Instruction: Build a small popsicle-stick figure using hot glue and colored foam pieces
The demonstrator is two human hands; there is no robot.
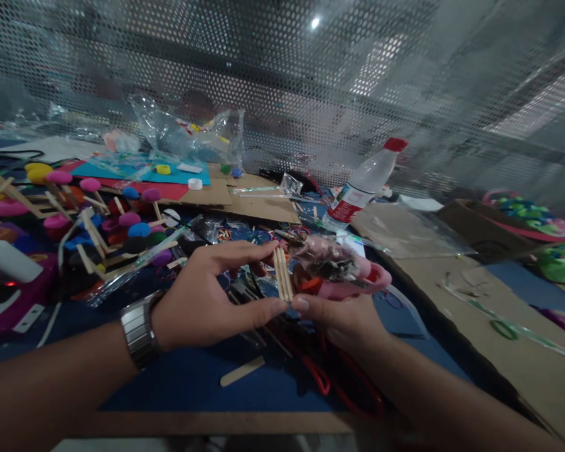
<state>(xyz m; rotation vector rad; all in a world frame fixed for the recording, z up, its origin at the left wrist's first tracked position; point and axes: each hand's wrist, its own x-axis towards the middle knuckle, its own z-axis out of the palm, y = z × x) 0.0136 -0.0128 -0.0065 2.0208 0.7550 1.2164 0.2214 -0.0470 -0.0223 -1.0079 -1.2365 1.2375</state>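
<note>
Several pale wooden sticks (283, 276) are standing side by side in a small bundle, in the air between the two hands above the counter (183, 395). The left hand (211, 295) is gripping them end to end, its forefinger meeting the top and its thumb the bottom. The right hand (348, 323) is closing around a pink tool (377, 279) with an orange part and a dark, smudged front, while its thumb is touching the bundle's lower end; its other fingers are mostly hiding beneath the tool. A metal watch (139, 331) is circling the left wrist.

Below the hands, a loose stick (242, 371) is lying near the counter's front edge, and red loops (321, 376) are showing just right of it. To the left, colourful rounded pieces (139, 230) are crowding together among more sticks, beside a purple device (42, 279) with a glowing red light. Beyond the hands, a red-capped bottle (365, 182) is leaning rightward in view, and flat cardboard (263, 206) is lying to its left. A perforated screen (216, 56) is rising behind everything.
</note>
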